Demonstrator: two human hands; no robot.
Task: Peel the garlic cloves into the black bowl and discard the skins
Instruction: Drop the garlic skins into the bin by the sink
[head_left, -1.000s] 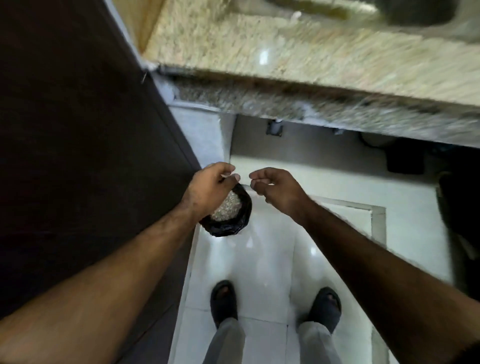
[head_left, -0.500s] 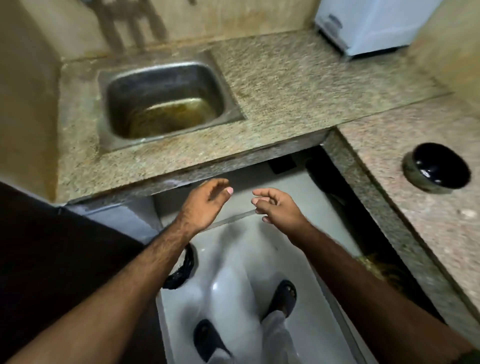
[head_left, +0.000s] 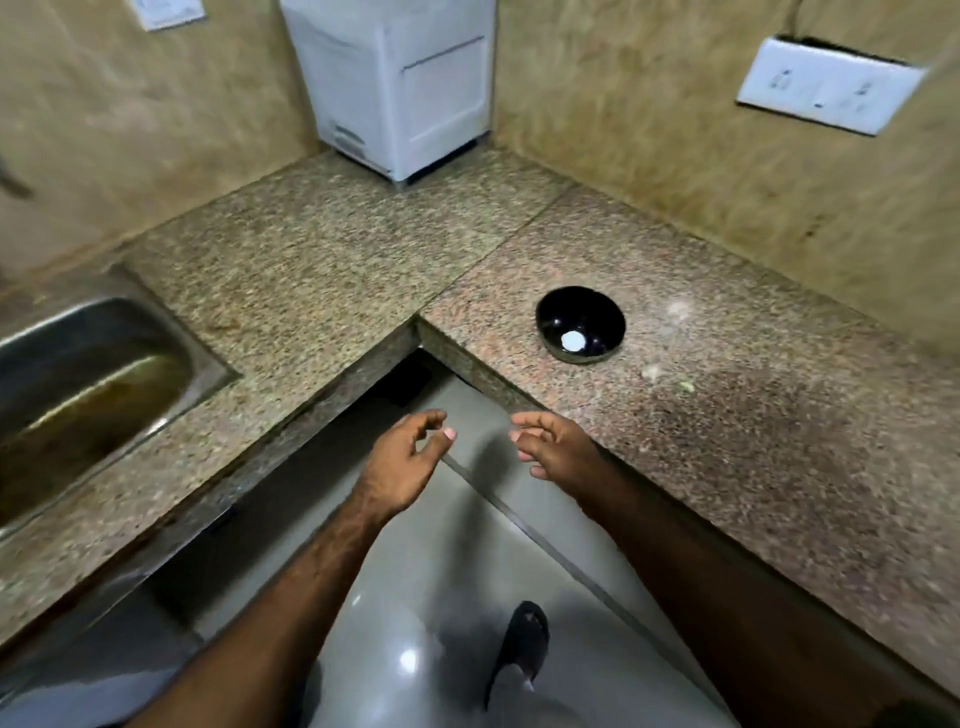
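Near the counter's edge, the left hand and right hand hang loosely curled and empty, while the black bowl sits farther right, so reaching carelessly might knock it.

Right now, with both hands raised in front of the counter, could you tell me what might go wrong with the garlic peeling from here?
1. Both the left hand and right hand appear empty, and no unpeeled garlic is clearly in view; a few pale bits lie loose on the counter and could be forgotten there.
2. The black bowl sits fairly near the counter's front edge, so a careless reach might knock it off.
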